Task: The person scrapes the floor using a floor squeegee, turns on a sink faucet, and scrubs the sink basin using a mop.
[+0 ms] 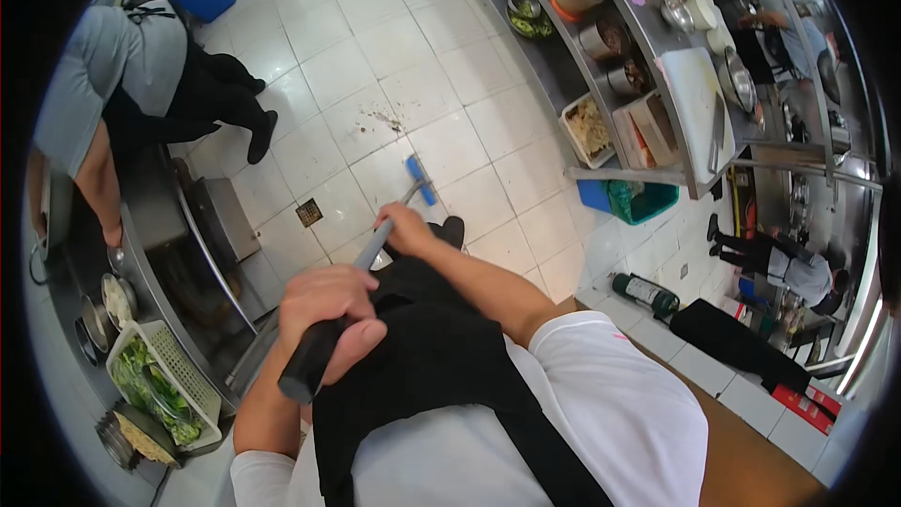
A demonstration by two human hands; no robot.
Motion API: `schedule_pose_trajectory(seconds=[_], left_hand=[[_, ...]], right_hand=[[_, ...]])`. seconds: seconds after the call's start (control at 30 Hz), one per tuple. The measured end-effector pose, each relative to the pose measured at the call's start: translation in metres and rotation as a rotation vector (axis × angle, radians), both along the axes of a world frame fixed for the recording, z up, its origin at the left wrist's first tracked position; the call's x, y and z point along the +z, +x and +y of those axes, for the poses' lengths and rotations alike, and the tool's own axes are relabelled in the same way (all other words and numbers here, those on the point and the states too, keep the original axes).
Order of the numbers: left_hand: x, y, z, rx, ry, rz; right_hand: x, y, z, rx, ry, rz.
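Note:
My left hand (pixel 328 305) is wrapped round the black-ended top of a broom's grey handle, close in front of my chest. Lower down the same handle, my right hand (pixel 404 228) is closed round it. The broom (pixel 420 180) has a narrow blue head that rests on the tiled floor just beyond my dark shoes; its bristles are too small to make out. Beyond the head, a scatter of crumbs and dark bits (pixel 385 120) lies on the white tiles.
At left, a person (pixel 141 75) leans over a steel counter beside a basket of greens (pixel 155 385). A floor drain (pixel 309 213) sits left of the broom. Steel shelves (pixel 648 113) with food containers stand right, above a lined blue bin (pixel 648 202). Another person (pixel 798 268) is far right.

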State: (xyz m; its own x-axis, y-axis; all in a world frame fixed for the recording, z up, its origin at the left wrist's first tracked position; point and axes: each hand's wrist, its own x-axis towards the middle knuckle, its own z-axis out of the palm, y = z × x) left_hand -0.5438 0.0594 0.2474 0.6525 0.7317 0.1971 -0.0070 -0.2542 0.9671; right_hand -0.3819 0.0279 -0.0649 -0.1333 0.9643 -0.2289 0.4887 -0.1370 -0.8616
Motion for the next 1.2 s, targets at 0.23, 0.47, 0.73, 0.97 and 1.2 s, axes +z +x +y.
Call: schedule_pose_trajectory(seconds=[0.23, 0.47, 0.73, 0.97, 1.2], left_hand=[[0.023, -0.009, -0.015, 0.180, 0.011, -0.063], [-0.033, 0.040, 0.026, 0.234, -0.054, -0.061], [-0.016, 0.069, 0.075, 0.442, -0.081, 0.015], [0.046, 0.093, 0.103, 0.427, -0.069, -0.005], [0.002, 0.111, 0.125, 0.601, -0.105, -0.009]], right_hand=[[0.042, 0.008, 0.026, 0.260, 0.103, -0.160], [0.017, 0.125, 0.099, 0.101, -0.023, -0.368], [-0.003, 0.108, 0.150, 0.242, 0.153, -0.124], [0.038, 0.079, 0.193, 0.742, 0.010, -0.090], [0.021, 0.137, 0.264, 0.591, -0.012, -0.340]])
